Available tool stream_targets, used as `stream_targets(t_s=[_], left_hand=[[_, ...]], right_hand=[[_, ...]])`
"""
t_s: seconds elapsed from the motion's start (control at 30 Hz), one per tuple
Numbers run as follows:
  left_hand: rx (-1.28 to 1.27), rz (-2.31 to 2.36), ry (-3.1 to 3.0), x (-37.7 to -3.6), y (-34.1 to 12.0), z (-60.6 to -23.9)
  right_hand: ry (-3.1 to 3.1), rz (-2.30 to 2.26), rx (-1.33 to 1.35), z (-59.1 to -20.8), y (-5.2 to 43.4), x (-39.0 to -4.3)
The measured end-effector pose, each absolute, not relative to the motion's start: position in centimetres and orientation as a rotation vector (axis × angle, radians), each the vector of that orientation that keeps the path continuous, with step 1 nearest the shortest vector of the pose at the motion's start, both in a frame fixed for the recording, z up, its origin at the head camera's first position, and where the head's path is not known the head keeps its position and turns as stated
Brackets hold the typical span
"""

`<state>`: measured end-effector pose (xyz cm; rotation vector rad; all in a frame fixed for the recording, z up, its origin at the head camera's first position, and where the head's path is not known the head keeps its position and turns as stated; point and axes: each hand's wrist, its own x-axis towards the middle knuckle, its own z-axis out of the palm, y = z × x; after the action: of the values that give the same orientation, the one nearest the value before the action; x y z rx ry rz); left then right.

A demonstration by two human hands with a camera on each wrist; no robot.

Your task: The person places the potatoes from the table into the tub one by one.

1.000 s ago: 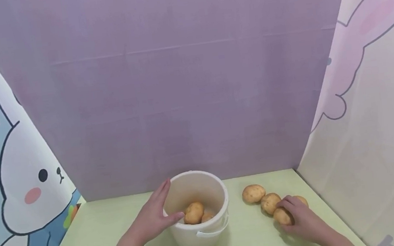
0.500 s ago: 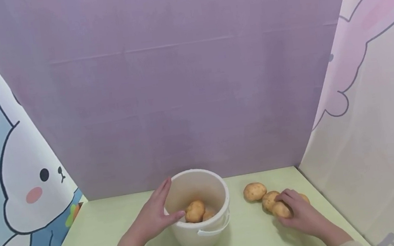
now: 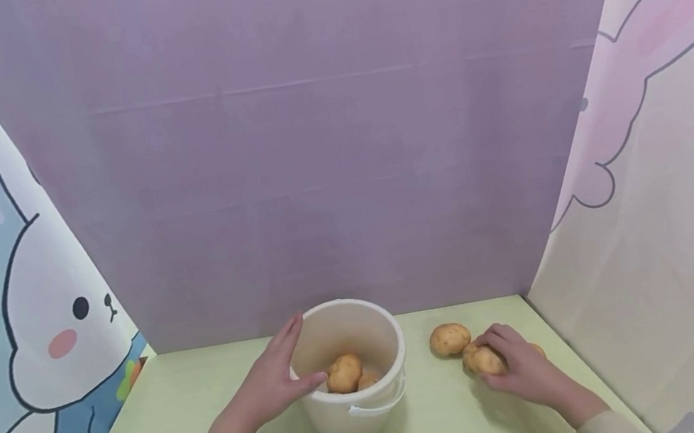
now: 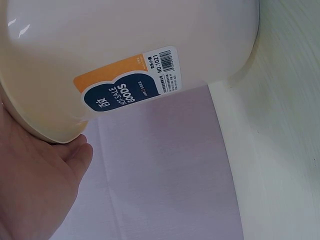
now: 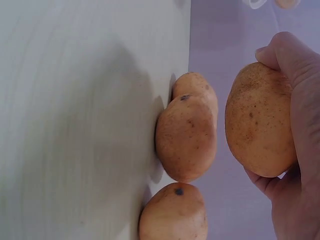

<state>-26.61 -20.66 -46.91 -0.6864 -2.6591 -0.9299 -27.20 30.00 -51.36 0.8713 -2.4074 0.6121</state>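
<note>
My left hand [image 3: 269,381] rests against the left rim of a white bucket [image 3: 351,419], its fingers and thumb spread fairly straight along the edge. In the left wrist view, a label [image 4: 127,82] shows on the bucket's side. Inside the bucket lie a large potato [image 3: 343,374] and part of another. My right hand [image 3: 523,366] grips a potato [image 5: 260,122] between thumb and fingers, lifted off the table. Beyond it in the right wrist view are a potato [image 5: 186,137], one partly behind it [image 5: 195,85], and another potato [image 5: 174,215] cut by the frame edge.
A pale green table [image 3: 436,413] carries everything. One potato [image 3: 450,340] lies between the bucket and my right hand. The bucket's handle [image 3: 378,407] hangs down at its front. A purple cloth wall [image 3: 342,174] stands behind, with rabbit-print curtains at both sides.
My right hand has raised its potato and brought it slightly left, over the neighbouring potato. The left hand and the bucket stay in place.
</note>
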Motion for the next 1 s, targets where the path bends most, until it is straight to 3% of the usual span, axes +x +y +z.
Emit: stream_targets(t_s=[1.0], left_hand=[[-0.683,-0.915,-2.670,-26.5,-20.5,-46.7]], right_hand=[[-2.464,0.759,1.026,-45.2,25.1,-30.4]])
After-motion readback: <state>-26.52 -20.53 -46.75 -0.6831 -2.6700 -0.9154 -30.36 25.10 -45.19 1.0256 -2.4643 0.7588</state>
